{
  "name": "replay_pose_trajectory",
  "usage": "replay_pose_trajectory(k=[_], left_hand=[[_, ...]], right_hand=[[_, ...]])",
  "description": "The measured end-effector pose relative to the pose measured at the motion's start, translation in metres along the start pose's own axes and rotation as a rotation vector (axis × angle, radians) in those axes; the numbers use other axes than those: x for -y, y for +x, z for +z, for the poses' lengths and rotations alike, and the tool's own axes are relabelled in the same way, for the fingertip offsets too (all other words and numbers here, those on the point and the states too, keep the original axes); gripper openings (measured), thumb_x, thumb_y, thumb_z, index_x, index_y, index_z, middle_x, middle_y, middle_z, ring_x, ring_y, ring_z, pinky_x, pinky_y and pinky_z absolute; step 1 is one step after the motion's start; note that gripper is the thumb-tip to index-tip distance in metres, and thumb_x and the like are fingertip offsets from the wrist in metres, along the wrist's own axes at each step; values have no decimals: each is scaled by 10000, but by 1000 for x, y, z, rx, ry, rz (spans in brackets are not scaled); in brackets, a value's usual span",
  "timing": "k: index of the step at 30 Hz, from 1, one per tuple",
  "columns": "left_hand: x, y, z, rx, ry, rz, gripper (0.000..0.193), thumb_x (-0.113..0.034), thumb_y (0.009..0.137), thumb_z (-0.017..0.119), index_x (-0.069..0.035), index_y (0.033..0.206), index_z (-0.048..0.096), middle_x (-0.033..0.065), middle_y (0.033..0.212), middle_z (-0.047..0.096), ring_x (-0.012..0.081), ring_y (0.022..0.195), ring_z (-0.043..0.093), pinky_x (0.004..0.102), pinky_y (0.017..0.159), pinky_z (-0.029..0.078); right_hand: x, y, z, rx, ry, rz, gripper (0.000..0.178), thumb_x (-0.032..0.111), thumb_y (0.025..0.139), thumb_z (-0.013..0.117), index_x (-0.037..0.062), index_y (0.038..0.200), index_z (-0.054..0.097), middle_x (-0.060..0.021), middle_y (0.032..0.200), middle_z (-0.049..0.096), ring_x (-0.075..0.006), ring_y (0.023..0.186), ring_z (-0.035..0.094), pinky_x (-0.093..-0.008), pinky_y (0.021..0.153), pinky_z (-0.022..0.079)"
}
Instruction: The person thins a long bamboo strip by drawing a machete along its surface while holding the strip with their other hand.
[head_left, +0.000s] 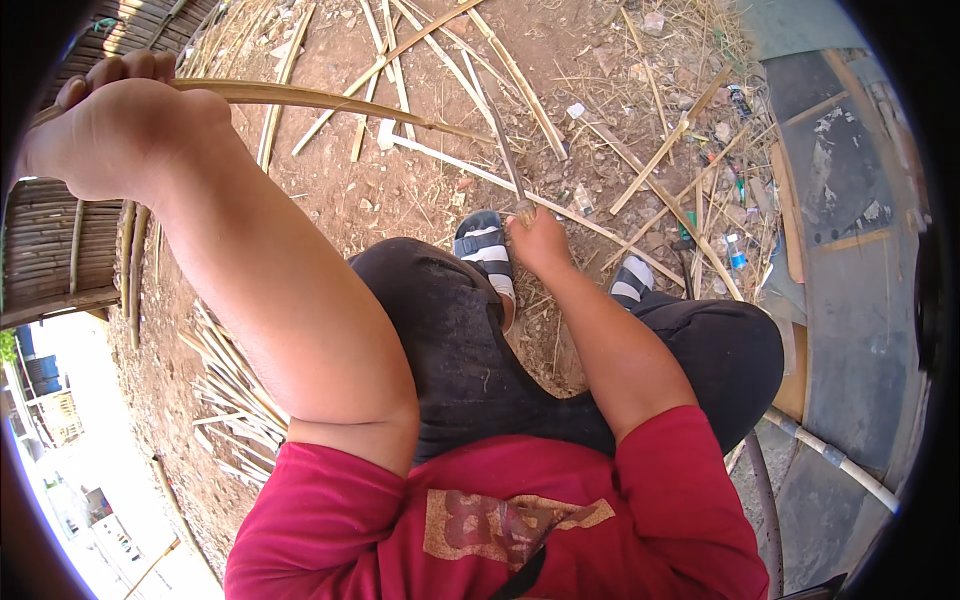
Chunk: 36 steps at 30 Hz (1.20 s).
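Note:
My left hand (125, 125) is raised at the upper left, its fingers wrapped round a long bamboo strip (300, 95). The strip runs to the right and tapers toward a long, narrow knife (507, 160). That knife is in my right hand (541, 243), closed round its handle low between my knees. Its blade points up and away from me. The strip's far end lies close to the blade; whether the two touch, I cannot tell.
Bamboo strips (520, 85) are scattered over the dirt ground ahead. A pile of split pieces (235, 375) lies to my left, beside a woven bamboo structure (60, 240). On the right, dark panels (850, 330) stand near a plastic bottle (736, 252) and litter. My sandalled feet (485, 250) are close by.

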<state>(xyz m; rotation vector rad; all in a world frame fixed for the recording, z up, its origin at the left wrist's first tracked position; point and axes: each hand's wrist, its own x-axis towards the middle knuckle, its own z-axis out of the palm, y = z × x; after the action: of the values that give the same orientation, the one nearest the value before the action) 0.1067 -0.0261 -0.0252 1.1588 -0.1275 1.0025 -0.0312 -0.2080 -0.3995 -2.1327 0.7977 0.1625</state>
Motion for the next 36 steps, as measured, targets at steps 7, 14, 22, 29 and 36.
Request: replay_pose_trajectory(k=[7,14,22,29,36], left_hand=[[-41,29,-31,48,-379,47,348,-408,952,364,-118,760,384,17,588,301,138,482,287,300,487,250],[-59,52,-83,10,-816,-5,534,-650,935,340,-149,768,428,-15,597,344,138,490,275,290,496,247],[-48,27,-56,170,-1191,-283,692,-731,1008,231,-123,759,448,-11,618,366,138,521,299,293,508,275],[-51,7,-27,265,-1190,-356,667,-663,1050,201,-77,1000,516,25,763,469,176,712,455,320,664,379],[-38,-29,24,82,-556,-448,609,-460,1101,438,-20,1501,304,234,1446,421,355,1362,469,535,1170,361]], right_hand=[[78,-15,-71,-171,485,-142,465,407,917,735,-18,1086,651,-219,949,728,-408,924,705,-481,862,536],[146,-42,-171,-96,1118,-353,387,348,1005,701,48,1186,536,-111,1036,720,-76,543,522,-249,509,477],[167,-72,-271,-326,1216,-472,450,360,985,734,60,1223,499,-125,1102,655,-93,602,513,-269,548,479],[137,-78,-306,-482,1498,-491,317,109,945,742,84,1108,470,-36,900,523,-116,581,510,-300,541,485],[99,-68,-328,-646,1569,-478,312,65,935,727,79,1111,470,-51,921,535,-130,597,524,-315,564,492]])
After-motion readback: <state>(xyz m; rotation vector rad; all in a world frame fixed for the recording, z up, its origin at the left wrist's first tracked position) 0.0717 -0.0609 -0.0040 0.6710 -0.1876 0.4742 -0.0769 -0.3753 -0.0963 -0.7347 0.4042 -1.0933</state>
